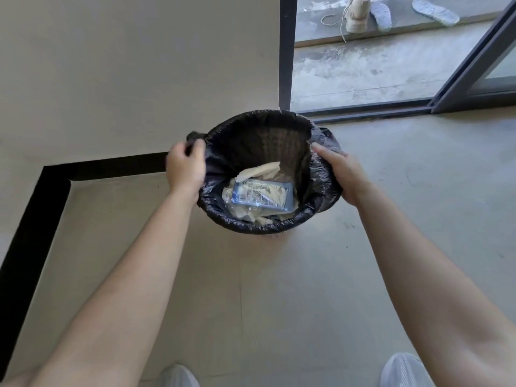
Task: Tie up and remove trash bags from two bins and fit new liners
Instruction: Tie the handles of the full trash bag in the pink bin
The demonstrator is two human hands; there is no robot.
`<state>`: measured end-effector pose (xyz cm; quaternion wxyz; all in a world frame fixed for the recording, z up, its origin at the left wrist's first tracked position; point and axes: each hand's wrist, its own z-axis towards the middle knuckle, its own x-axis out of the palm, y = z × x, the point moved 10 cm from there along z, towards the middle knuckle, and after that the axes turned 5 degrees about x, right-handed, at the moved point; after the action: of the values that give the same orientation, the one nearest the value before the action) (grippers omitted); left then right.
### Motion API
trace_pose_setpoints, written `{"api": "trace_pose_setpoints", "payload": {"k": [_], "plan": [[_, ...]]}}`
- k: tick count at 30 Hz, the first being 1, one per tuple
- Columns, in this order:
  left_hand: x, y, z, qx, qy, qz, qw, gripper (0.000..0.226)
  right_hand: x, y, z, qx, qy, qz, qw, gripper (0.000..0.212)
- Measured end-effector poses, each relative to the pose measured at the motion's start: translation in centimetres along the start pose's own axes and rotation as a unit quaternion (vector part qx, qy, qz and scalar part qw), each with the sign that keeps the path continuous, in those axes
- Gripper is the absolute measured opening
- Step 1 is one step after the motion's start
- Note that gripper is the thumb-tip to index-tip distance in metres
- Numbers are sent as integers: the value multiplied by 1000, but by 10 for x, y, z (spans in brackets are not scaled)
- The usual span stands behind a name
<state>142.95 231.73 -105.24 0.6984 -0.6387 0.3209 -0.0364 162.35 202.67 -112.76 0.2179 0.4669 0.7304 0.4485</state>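
A round bin (275,235) stands on the floor ahead of me, lined with a black trash bag (259,135) whose edge is folded over the rim. Inside lie a blue and white plastic packet (259,195) and crumpled pale paper (261,170). My left hand (185,167) is closed on the bag's folded edge at the left side of the rim. My right hand (342,174) grips the bag's edge at the right side, thumb lying over the rim.
A beige wall with a black skirting strip (36,219) runs on the left. Behind the bin is a dark sliding door frame (287,51) open onto a concrete balcony with a shoe (357,15) and insoles (435,11). My two feet show at the bottom edge.
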Motion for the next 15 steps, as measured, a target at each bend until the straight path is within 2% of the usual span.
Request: {"api": "trace_pose_setpoints", "payload": {"k": [2,3,5,6,9,12,13,15], "plan": [[35,-46,-19,107,109,51,987,22,-2,9,-2,-34,-82,-8,996,17],[52,-63,-32,139,169,62,974,18,-1,11,-3,-39,-106,-12,994,10],[71,-88,-54,186,236,74,951,9,0,10,-2,-37,-137,-25,990,7],[75,-97,-60,198,258,56,944,5,-2,9,-2,-38,-150,-38,987,11],[76,-118,-74,136,335,-124,924,28,-12,6,-8,-41,-200,-75,976,26],[71,-137,-75,135,338,-212,907,31,-16,6,-13,-37,-217,-100,970,25],[70,-139,-74,132,332,-225,906,32,-14,10,-15,-35,-208,-112,971,31],[66,-142,-71,132,307,-238,912,37,-14,22,-23,-24,-201,-187,961,61]]}}
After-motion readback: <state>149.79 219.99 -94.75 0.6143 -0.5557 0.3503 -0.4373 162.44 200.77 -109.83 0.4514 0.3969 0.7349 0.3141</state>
